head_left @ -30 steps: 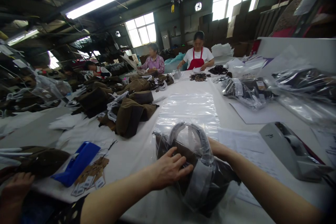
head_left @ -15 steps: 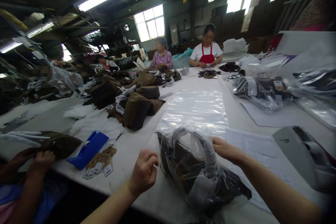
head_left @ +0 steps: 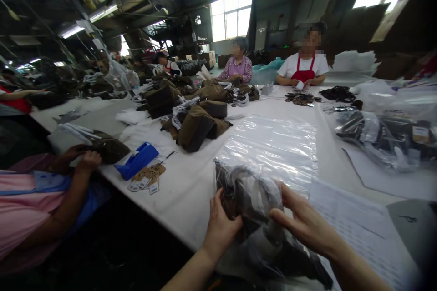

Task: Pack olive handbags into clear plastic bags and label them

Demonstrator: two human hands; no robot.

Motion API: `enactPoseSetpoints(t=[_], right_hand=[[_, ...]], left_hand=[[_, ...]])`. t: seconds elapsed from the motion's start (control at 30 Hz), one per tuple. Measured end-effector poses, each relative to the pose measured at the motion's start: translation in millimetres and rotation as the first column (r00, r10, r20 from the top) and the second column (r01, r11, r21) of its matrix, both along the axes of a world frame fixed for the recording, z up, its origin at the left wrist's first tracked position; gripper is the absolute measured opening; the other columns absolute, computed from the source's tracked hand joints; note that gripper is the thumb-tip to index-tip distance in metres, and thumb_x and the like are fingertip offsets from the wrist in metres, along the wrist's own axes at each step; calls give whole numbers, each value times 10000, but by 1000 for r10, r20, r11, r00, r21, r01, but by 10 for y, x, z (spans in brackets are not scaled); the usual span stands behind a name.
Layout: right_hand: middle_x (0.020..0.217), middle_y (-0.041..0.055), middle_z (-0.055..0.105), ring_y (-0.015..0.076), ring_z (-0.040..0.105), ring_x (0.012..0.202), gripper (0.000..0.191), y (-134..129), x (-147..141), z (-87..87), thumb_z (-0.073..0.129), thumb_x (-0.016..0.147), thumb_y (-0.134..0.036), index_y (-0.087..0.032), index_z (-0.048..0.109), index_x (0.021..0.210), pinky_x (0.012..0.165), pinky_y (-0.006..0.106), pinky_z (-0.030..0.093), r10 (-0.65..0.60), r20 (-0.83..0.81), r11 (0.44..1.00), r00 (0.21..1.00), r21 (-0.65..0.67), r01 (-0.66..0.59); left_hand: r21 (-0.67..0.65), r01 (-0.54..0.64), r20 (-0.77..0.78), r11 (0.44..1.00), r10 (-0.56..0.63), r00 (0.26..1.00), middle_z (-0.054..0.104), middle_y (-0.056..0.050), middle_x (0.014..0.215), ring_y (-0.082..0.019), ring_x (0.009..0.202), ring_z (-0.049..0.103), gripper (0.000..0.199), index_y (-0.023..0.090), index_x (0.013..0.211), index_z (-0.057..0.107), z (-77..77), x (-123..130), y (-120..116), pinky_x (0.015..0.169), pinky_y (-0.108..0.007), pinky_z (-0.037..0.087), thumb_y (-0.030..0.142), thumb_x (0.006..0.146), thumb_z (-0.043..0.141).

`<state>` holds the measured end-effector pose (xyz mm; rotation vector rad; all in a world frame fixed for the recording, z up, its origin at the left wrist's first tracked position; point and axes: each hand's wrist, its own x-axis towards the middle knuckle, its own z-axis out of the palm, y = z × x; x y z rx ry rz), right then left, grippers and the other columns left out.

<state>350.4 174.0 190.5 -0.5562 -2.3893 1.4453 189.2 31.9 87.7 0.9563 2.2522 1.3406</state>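
A dark bag in clear plastic (head_left: 262, 236) lies at the front edge of the white table, its wrapped handles uppermost. My left hand (head_left: 221, 223) grips the left side of the plastic-covered bag, thumb and fingers curved against it. On the other side, my right hand (head_left: 298, 218) holds the plastic near the handles between thumb and fingers. Behind the bag lies a stack of flat clear plastic bags (head_left: 269, 141). Printed sheets (head_left: 355, 223) rest on the table to the right, partly behind my right forearm.
Brown bags (head_left: 201, 127) are heaped at centre left. A blue tape dispenser (head_left: 136, 160) and tags (head_left: 148, 177) lie nearer. A co-worker's hands (head_left: 89, 160) touch another bag at left. A grey device (head_left: 411, 227) stands right; people sit across the table.
My left hand has moved right onto the wrapped bag and taken hold of it. My right thumb now shows against the plastic. The camera view has turned left.
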Motion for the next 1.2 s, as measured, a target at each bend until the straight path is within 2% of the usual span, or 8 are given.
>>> enactPoseSetpoints(t=[0.3,0.63,0.73,0.83,0.93,1.03,1.13,1.2], right_hand=[[991,19,632,212,597,877,415,-110,-49,22,581,787,-361,-234,447,1159,798,334,475,-20,57,1000,998,-6,20],[788,14,626,199,595,736,284,7,18,-81,472,838,-466,-211,512,955,668,304,457,-133,105,990,986,70,126],[869,21,646,197,613,798,324,7,8,-120,486,840,-448,-219,487,1069,729,307,474,-68,118,998,991,16,67],[936,41,652,210,625,838,401,-25,-27,-144,491,831,-446,-224,442,1162,756,324,495,-108,97,994,989,34,105],[1089,82,616,230,624,911,604,-46,-89,-189,560,779,-467,-229,327,1283,784,341,515,-220,31,975,975,42,219],[1226,108,523,239,593,993,656,-36,-183,-222,607,743,-477,-241,330,1289,807,338,518,-306,-60,949,950,54,310],[1110,86,562,200,616,875,646,-6,-293,-172,605,755,-461,-243,332,1298,730,304,528,-323,-97,942,941,59,329],[916,45,598,173,615,749,624,-3,-370,-82,581,780,-438,-233,327,1312,650,278,517,-301,-76,947,950,92,308]], left_hand=[[-82,-9,11,997,10,1000,516,-116,1187,-234,1103,520,722,179,1337,299,263,-38,-47,969,-354,401,34,657,494],[92,59,642,994,-105,760,641,-19,699,-156,610,589,390,142,987,532,222,-401,-317,587,-262,445,220,632,675],[14,30,443,999,-33,896,598,1,615,-128,576,540,172,139,742,590,177,-456,-335,576,-244,414,224,636,695],[27,-18,-90,999,20,996,577,-5,644,-132,637,530,128,161,655,583,242,-372,-432,618,-250,409,221,761,623],[180,48,-564,982,63,823,537,-7,679,-130,678,515,119,175,724,565,334,-203,-619,648,-251,420,78,792,564],[307,190,-727,933,101,679,503,-20,730,-137,731,510,212,170,887,557,351,-59,-753,672,-261,447,-4,768,534],[94,374,-805,923,-150,575,558,-44,820,-200,893,538,155,200,916,579,316,-20,-754,785,-358,463,114,793,541],[-131,277,-756,952,-276,594,593,-47,894,-251,989,529,56,216,834,601,307,-53,-724,858,-444,436,192,795,568]])
